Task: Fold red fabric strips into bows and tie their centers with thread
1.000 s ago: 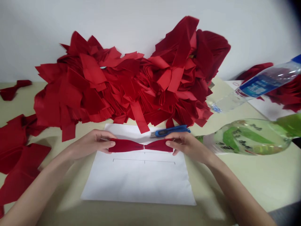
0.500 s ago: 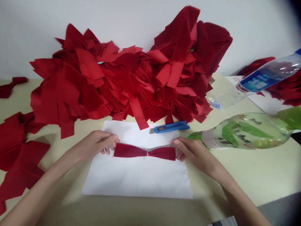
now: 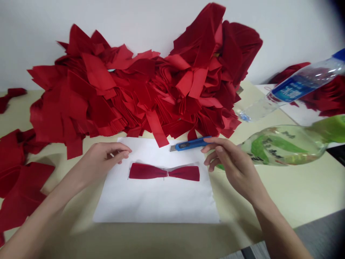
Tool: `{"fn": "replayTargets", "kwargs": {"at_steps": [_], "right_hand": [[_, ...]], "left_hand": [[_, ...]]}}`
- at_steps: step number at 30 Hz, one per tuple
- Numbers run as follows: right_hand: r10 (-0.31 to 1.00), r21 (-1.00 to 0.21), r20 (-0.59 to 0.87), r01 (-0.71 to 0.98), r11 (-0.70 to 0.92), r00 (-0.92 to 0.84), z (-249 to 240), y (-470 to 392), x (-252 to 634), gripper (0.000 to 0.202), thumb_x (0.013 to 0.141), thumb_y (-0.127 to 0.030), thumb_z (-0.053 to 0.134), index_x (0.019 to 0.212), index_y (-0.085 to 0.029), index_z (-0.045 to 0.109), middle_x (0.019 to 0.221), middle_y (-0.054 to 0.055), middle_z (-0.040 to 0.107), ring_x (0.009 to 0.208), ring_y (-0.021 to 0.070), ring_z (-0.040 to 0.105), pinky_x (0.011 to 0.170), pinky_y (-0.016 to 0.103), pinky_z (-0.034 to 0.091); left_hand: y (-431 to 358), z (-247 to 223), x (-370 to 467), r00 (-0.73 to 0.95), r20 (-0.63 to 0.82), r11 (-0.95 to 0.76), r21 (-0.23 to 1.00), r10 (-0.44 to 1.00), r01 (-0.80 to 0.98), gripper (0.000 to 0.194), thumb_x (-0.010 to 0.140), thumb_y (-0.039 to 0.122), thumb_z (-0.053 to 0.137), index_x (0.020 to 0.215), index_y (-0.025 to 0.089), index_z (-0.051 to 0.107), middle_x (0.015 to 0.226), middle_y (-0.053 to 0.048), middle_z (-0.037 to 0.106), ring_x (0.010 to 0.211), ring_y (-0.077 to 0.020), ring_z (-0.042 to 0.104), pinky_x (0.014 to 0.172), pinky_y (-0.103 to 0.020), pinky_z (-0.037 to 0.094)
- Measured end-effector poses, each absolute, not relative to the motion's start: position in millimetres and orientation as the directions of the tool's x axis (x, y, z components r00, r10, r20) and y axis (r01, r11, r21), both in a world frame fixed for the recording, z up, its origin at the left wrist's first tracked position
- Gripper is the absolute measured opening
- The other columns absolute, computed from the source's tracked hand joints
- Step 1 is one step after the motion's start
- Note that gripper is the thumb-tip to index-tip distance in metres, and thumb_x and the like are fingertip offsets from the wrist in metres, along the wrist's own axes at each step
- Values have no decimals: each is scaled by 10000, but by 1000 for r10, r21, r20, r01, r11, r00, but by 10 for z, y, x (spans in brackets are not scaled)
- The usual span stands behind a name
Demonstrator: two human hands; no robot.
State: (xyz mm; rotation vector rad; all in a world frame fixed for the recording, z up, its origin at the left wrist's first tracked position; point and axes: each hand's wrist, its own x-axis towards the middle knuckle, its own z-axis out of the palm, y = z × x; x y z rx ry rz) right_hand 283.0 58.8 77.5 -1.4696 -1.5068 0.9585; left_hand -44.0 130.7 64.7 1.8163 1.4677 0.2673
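Observation:
A dark red fabric bow (image 3: 149,171), pinched in at the middle by a thin pale tie, lies flat on a white paper sheet (image 3: 156,205) with drawn marks. My left hand (image 3: 107,156) hovers past the bow's left end, thumb and forefinger apart, holding nothing. Beyond the bow's right end, my right hand (image 3: 229,162) has its fingers spread. Its fingertips are at the rear end of a blue utility knife (image 3: 188,144), whose blade points left on the paper; whether they touch it I cannot tell.
A large heap of red fabric strips (image 3: 134,93) stands against the wall behind the paper. More red pieces (image 3: 25,190) lie at the left. On the right, a blue-labelled clear bottle (image 3: 293,88) and a green bottle (image 3: 285,145) lie on their sides.
Both hands have let go of the bow's ends, which now lies untouched. My right hand has moved up to the knife's rear end; my left has drawn slightly up and left.

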Motion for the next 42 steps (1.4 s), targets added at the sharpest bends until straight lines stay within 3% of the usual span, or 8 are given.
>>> {"fn": "replayTargets", "kwargs": {"at_steps": [7, 13, 17, 20, 23, 29, 38, 42], "right_hand": [[996, -807, 43, 585, 84, -83, 756, 640, 2767, 212, 937, -312, 424, 1002, -217, 602, 862, 41, 632, 700, 143, 594, 606, 278, 498], [927, -639, 49, 702, 315, -372, 575, 630, 2454, 156, 818, -278, 629, 954, -200, 626, 952, 52, 641, 926, 217, 565, 819, 361, 465], [882, -511, 24, 752, 416, -471, 459, 614, 2302, 89, 801, -215, 640, 878, -171, 643, 896, 60, 634, 895, 225, 535, 826, 386, 439], [900, -541, 99, 736, 406, -424, 484, 613, 2283, 41, 811, -192, 624, 844, -173, 639, 839, 40, 629, 825, 196, 533, 792, 366, 429], [915, -647, 191, 656, 390, -356, 565, 604, 2282, 65, 790, -198, 658, 843, -182, 625, 806, 17, 624, 797, 170, 535, 765, 324, 426], [945, -741, 172, 595, 311, -280, 655, 582, 2220, 143, 743, -222, 722, 808, -172, 604, 791, 8, 615, 754, 148, 525, 696, 277, 408], [951, -824, -5, 540, 170, -308, 732, 595, 2179, 138, 700, -254, 758, 750, -194, 643, 737, -25, 612, 732, 130, 529, 677, 249, 402], [947, -894, -103, 445, 45, -303, 757, 620, 2183, 100, 808, -305, 650, 806, -206, 665, 785, -25, 654, 719, 110, 559, 653, 230, 419]], "left_hand": [[1283, 674, -417, 300, -286, 19, 752, 910, 659, 247, 832, 393, 520, 940, 222, 661, 928, -35, 675, 843, -192, 594, 701, -285, 464], [1162, 798, -222, 388, -302, -33, 751, 871, 659, 180, 828, 366, 544, 847, 245, 677, 840, 11, 674, 742, -149, 573, 648, -242, 432], [982, 836, -95, 654, -491, 49, 819, 575, 572, 143, 815, 278, 554, 799, 232, 689, 748, 16, 689, 689, -134, 606, 606, -216, 427], [790, 701, 76, 777, -545, 237, 838, 315, 492, 123, 784, 227, 578, 809, 197, 694, 719, -11, 694, 656, -141, 624, 588, -222, 441], [673, 534, 265, 712, -505, 482, 836, 487, 263, 171, 759, 227, 619, 919, 190, 667, 774, -10, 675, 619, -121, 596, 570, -228, 448], [741, 523, 362, 432, -390, 505, 842, 813, -190, 75, 749, 256, 687, 746, 184, 664, 686, 21, 643, 661, -94, 554, 663, -206, 461], [757, 523, 309, 500, -328, 408, 911, 802, -56, 83, 808, 216, 638, 733, 185, 654, 719, 29, 630, 710, -96, 577, 734, -217, 471], [770, 564, 311, 518, -271, 336, 941, 811, -33, 53, 818, 207, 622, 814, 205, 675, 733, 29, 646, 729, -104, 600, 715, -211, 487]]}}
